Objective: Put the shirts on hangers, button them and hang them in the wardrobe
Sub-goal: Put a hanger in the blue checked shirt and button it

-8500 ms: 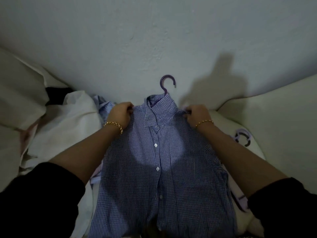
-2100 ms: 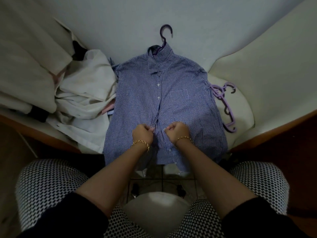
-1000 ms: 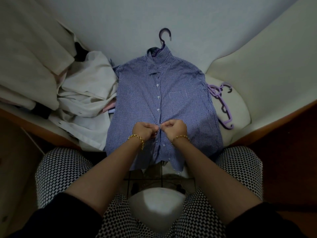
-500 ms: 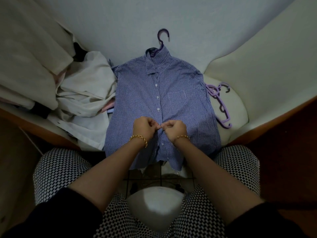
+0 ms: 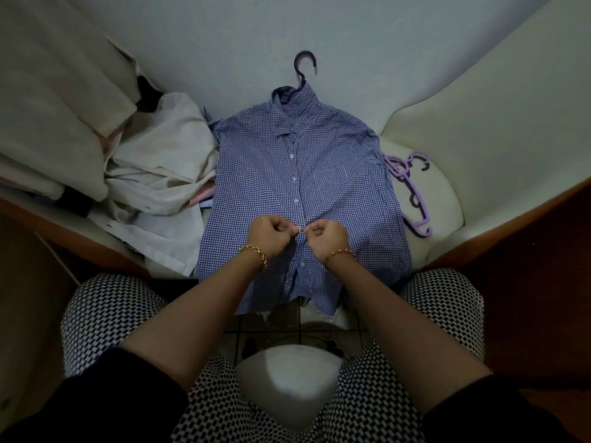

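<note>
While the blue checked shirt [image 5: 335,187] lies flat on its purple hanger [image 5: 303,66] before the person, the left hand [image 5: 271,234] and right hand [image 5: 325,235] — closer together than two seconds ago — pinch its lower placket at one button [image 5: 300,230], fingers curled.

Gold on both wrists: a chunky-linked left bracelet [image 5: 254,252] sits just behind the fingers [image 5: 283,226] of the left hand [image 5: 270,235], and a finer, beaded right bracelet [image 5: 340,252] sits just behind those of the right hand [image 5: 324,237]. The forearms are bare. Far back from the fingers, a black left sleeve [image 5: 96,401] and a black right sleeve [image 5: 502,410] bunch in soft folds near the elbows. Below and to either side of the fingers, loose trousers [image 5: 108,314] carry a small black-and-white check print.
</note>
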